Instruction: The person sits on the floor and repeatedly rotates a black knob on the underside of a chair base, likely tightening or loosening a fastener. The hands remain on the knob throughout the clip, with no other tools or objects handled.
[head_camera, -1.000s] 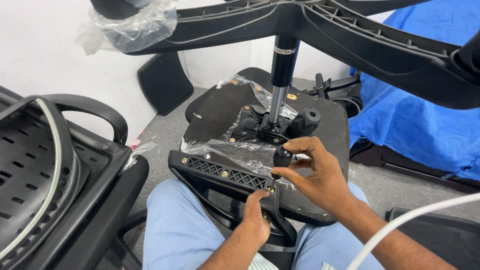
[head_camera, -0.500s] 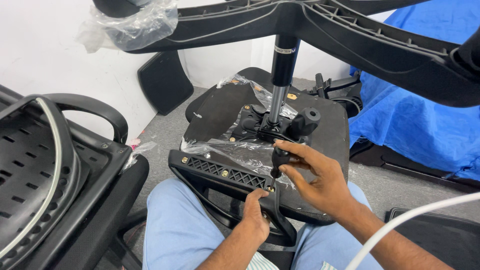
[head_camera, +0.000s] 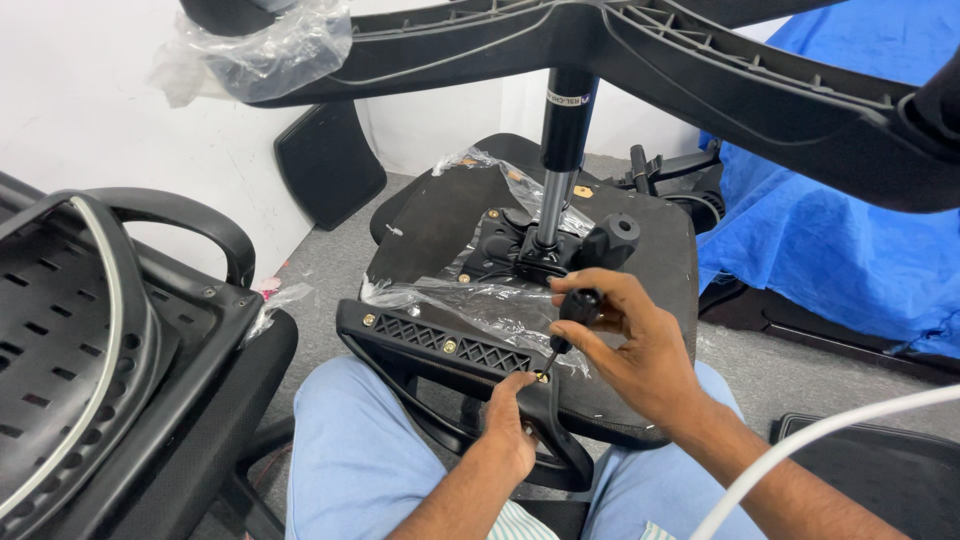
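An upturned black office chair seat (head_camera: 450, 220) rests on my lap, its gas cylinder (head_camera: 562, 160) rising to the star base (head_camera: 720, 70) overhead. A black armrest bracket (head_camera: 440, 345) with brass bolts lies along the seat's near edge, over crinkled clear plastic (head_camera: 480, 300). My right hand (head_camera: 625, 345) grips a black-handled screwdriver (head_camera: 570, 320), its tip at a bolt at the bracket's right end. My left hand (head_camera: 510, 425) holds the armrest's lower loop just below that bolt.
Another black chair with a perforated back and armrest (head_camera: 120, 330) stands close on the left. A blue tarp (head_camera: 840, 240) covers something at the right. A white cable (head_camera: 820, 440) crosses the lower right corner. A loose black pad (head_camera: 328, 165) leans on the white wall.
My right hand has turned a little on the screwdriver and dropped slightly toward the bolt. My left hand stays on the armrest.
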